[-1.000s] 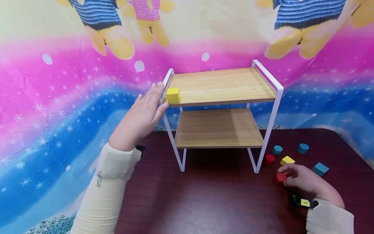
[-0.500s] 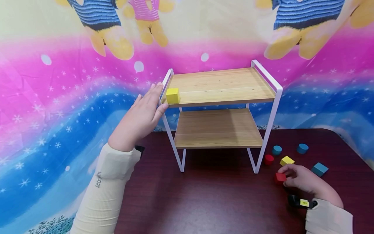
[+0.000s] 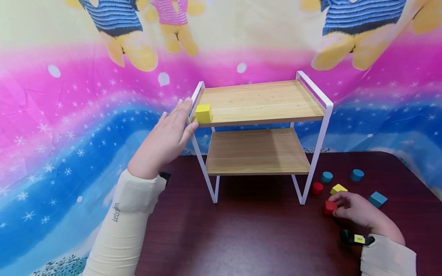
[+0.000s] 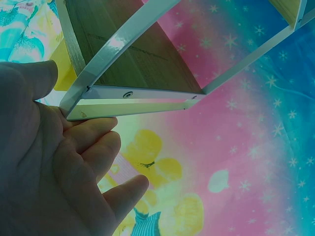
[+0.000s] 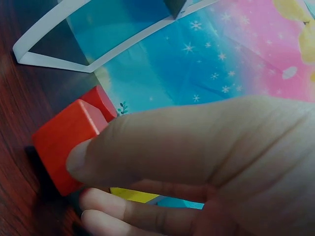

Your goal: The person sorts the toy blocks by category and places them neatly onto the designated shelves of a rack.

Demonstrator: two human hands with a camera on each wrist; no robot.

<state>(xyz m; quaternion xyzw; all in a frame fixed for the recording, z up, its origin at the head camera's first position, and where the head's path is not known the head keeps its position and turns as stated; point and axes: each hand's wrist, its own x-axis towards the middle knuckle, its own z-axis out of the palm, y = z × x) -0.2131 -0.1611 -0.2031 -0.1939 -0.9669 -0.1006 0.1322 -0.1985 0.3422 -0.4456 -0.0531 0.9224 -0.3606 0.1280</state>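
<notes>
My right hand [image 3: 359, 211] pinches a red cube [image 3: 330, 207] between thumb and fingers, low over the table at the right. Seen from the right wrist, the thumb presses one face of the red cube [image 5: 64, 142], and a dark shadow falls beside it. My left hand [image 3: 165, 136] rests with extended fingers against the left side of a two-tier wooden shelf [image 3: 262, 97] with a white frame. In the left wrist view its fingers lie along the white frame's corner [image 4: 74, 105]. A yellow cube [image 3: 203, 113] sits on the top board's front left corner, close to the left thumb.
Around the right hand stand a red cylinder [image 3: 317, 188], a yellow block [image 3: 338, 189], a teal block [image 3: 378, 199] and two blue-teal cylinders, one nearer the shelf [image 3: 326, 177] and one farther right [image 3: 357, 175]. A patterned cloth [image 3: 86, 115] hangs behind the dark table [image 3: 241, 237].
My right hand has shifted the red cube very slightly up and to the left in the head view. The left hand stays in place against the shelf.
</notes>
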